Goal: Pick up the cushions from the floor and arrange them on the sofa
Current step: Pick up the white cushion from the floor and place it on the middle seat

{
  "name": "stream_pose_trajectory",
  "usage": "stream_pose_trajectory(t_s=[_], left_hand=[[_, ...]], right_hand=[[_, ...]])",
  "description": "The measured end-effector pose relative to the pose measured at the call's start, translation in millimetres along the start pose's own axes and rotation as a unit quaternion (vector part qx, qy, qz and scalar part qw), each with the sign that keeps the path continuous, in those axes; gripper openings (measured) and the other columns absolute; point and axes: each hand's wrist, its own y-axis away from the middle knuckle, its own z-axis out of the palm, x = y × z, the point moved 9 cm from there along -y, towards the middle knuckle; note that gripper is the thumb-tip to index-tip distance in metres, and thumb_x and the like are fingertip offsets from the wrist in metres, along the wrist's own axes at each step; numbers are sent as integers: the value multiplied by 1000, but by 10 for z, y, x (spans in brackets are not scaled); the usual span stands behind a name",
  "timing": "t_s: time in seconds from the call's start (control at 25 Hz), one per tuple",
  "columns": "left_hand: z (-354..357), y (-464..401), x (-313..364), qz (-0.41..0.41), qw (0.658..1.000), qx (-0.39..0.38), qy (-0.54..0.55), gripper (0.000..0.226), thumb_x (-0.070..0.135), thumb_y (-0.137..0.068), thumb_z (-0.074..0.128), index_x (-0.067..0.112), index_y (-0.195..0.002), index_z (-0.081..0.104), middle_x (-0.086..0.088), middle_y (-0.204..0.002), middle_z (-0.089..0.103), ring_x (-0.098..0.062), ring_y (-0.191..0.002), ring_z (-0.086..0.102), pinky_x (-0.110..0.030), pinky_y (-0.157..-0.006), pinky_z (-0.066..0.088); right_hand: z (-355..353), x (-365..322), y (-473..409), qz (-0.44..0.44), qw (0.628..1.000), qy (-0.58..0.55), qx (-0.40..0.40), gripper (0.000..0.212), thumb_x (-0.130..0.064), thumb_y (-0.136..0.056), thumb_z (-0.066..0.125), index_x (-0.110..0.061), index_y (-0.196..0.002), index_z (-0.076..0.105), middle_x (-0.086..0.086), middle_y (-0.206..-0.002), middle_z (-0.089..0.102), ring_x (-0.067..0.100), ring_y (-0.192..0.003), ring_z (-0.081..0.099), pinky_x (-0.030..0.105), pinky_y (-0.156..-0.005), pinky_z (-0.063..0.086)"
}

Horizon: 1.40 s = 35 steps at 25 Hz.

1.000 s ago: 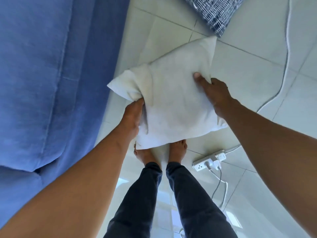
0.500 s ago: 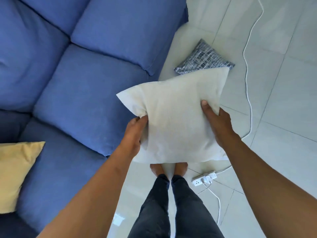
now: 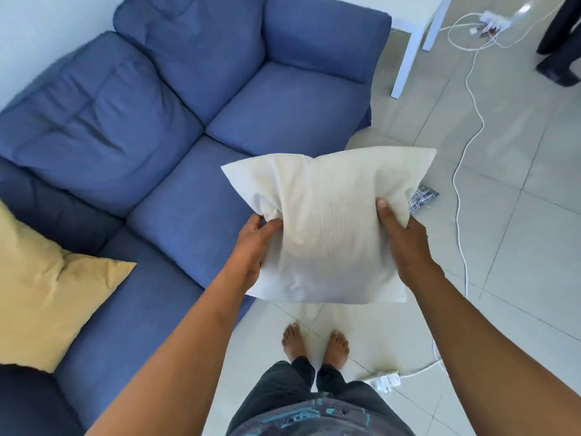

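I hold a white cushion (image 3: 327, 221) flat in the air in front of me, over the floor beside the front edge of the blue sofa (image 3: 176, 127). My left hand (image 3: 256, 247) grips its left side and my right hand (image 3: 401, 243) grips its right side. A yellow cushion (image 3: 47, 297) lies on the sofa seat at the left. A dark patterned cushion (image 3: 423, 196) lies on the floor beyond the white one, mostly hidden behind it.
A white cable (image 3: 462, 190) runs along the tiled floor on the right to a power strip (image 3: 386, 379) near my bare feet. White table legs (image 3: 405, 55) stand beyond the sofa's right arm. A second power strip (image 3: 490, 22) and someone's dark shoes (image 3: 556, 72) are at the top right.
I have lifted the white cushion from near the floor and straightened up; the view has pulled back, so the whole sofa and the yellow cushion now show. Both hands keep their grip.
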Motion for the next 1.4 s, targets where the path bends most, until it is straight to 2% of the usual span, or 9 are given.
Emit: stream_pose_trajectory(t_s=[0.16,0.32,0.44,0.64,0.8,0.88,1.04,1.24,1.4], left_hand=[[-199,65,234,43,999,15,11,43,38,-81,78,28,-122,73,3,-123,79,-26,-120,73,-50,-109,55],[-464,9,501,78,995,45,36,39,33,-85,80,24,-122,73,3,-122,80,-25,-118,73,-52,-111,53],[-684,-105,633,99,992,63,54,39,33,-83,80,26,-121,74,6,-120,81,-24,-118,73,-52,-112,52],[-1314,-614,745,104,983,125,90,41,38,-74,83,26,-113,75,4,-119,81,-27,-122,71,-57,-115,49],[-1777,-1118,833,87,975,159,132,40,32,-78,83,24,-116,74,4,-120,81,-27,-121,72,-59,-114,50],[-2061,-1332,875,71,970,181,148,43,33,-77,84,26,-118,73,5,-121,81,-26,-121,73,-58,-113,51],[-2660,-1656,970,53,959,217,174,58,40,-75,88,31,-128,66,9,-125,79,-22,-121,73,-54,-110,54],[-3166,-1826,961,24,946,252,204,60,44,-76,87,29,-131,68,9,-125,80,-22,-121,74,-54,-110,55],[-3464,-1954,869,0,926,302,226,59,36,-78,88,24,-133,68,7,-124,81,-22,-119,75,-51,-105,59]], right_hand=[[130,-226,-3,-26,999,-7,-17,30,-53,-89,76,-32,-110,74,-23,-102,72,-6,-104,64,24,-83,52],[464,-499,-152,-33,998,10,-47,28,-57,-83,80,-34,-98,76,-16,-108,77,9,-105,72,36,-98,55],[764,-724,-312,-47,996,12,-73,20,-47,-85,82,-33,-98,78,-20,-94,81,8,-102,73,36,-96,57],[1624,-1061,-781,-63,988,42,-135,16,-30,-89,82,-26,-104,80,-15,-99,83,9,-100,75,32,-93,57],[2402,-1182,-1208,-45,982,79,-165,13,-28,-89,82,-24,-102,81,-14,-97,84,4,-93,76,32,-93,58],[2847,-1226,-1405,-29,978,97,-183,15,-30,-89,82,-25,-104,81,-13,-100,84,12,-102,76,35,-96,58],[3756,-1315,-1683,-12,961,138,-239,28,-39,-88,81,-27,-113,77,-3,-116,81,23,-105,74,33,-76,56],[4629,-1273,-1877,31,931,191,-311,63,-57,-61,95,-28,-115,76,-9,-115,82,24,-114,73,52,-105,55],[5332,-1295,-2079,30,905,223,-360,48,-42,-71,94,-27,-112,77,-11,-110,83,20,-112,74,47,-104,56]])
